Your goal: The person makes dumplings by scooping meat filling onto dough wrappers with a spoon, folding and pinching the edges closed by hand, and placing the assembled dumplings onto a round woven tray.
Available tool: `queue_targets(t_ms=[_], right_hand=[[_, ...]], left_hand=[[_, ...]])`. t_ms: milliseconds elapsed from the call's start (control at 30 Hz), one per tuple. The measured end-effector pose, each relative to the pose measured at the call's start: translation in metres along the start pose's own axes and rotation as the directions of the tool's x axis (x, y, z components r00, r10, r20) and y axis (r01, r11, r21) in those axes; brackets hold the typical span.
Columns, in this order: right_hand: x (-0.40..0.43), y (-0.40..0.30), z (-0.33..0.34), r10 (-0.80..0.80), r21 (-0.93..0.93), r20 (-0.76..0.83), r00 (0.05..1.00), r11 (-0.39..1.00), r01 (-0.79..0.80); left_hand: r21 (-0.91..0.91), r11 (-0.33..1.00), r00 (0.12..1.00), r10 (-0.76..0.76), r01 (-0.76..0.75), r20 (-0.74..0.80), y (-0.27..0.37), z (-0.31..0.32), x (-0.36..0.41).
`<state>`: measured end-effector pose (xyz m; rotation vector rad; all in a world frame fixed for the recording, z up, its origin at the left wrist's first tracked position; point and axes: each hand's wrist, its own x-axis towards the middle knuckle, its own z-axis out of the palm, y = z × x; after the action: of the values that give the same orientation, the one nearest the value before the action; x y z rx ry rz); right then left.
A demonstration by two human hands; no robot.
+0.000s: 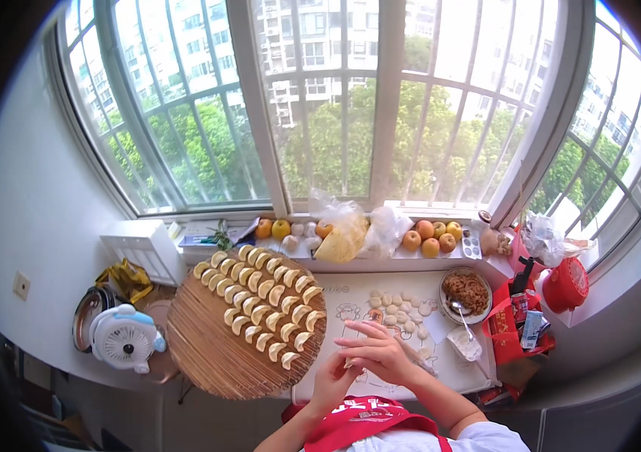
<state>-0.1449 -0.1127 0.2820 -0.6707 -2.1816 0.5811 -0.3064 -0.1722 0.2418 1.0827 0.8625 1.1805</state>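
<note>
My left hand (336,377) and my right hand (379,351) meet over the near edge of the white-covered table (348,285). Between their fingers is a small piece of pale dough, mostly hidden. Rows of folded dumplings (265,288) lie on a round slatted tray (201,350) to the left. Beyond my hands, several small dough rounds (396,311) are scattered on the table. A bowl (443,302) of brown minced filling (466,290) holds a metal spoon (459,309) at the right. In front of it sits a bag of white flour-like powder (464,343).
A white fan (126,342) stands left of the tray. Apples (430,247) and plastic bags (340,237) line the windowsill. A red bag (508,333) with packages stands at the table's right side, below a red lidded container (565,285).
</note>
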Motion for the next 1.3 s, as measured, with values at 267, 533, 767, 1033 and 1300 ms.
queue_targets(t_ms=[267, 533, 767, 1033, 1300], right_hand=[[0.007, -0.007, -0.003, 0.036, 0.039, -0.002, 0.999, 0.999, -0.036], [0.004, 0.004, -0.004, 0.041, -0.025, -0.032, 0.999, 0.999, -0.042], [-0.002, -0.003, 0.002, 0.207, 0.241, -0.109, 0.972, 0.954, -0.177], [-0.003, -0.003, 0.004, 0.046, -0.134, -0.055, 0.997, 0.990, -0.053], [0.000, 0.008, 0.010, 0.121, 0.068, -0.128, 0.984, 0.991, -0.113]], left_hand=[[-0.123, 0.992, 0.999, 0.003, 0.002, 0.043, 0.007, -0.001, 0.002], [-0.125, 0.992, 0.999, -0.004, 0.010, 0.049, 0.016, 0.007, 0.014], [-0.060, 0.998, 1.000, -0.017, 0.016, -0.007, 0.012, 0.008, 0.007], [-0.107, 0.993, 0.998, 0.036, -0.040, -0.043, 0.003, 0.012, 0.005], [-0.120, 0.977, 0.976, 0.156, -0.175, -0.154, 0.003, 0.020, 0.013]])
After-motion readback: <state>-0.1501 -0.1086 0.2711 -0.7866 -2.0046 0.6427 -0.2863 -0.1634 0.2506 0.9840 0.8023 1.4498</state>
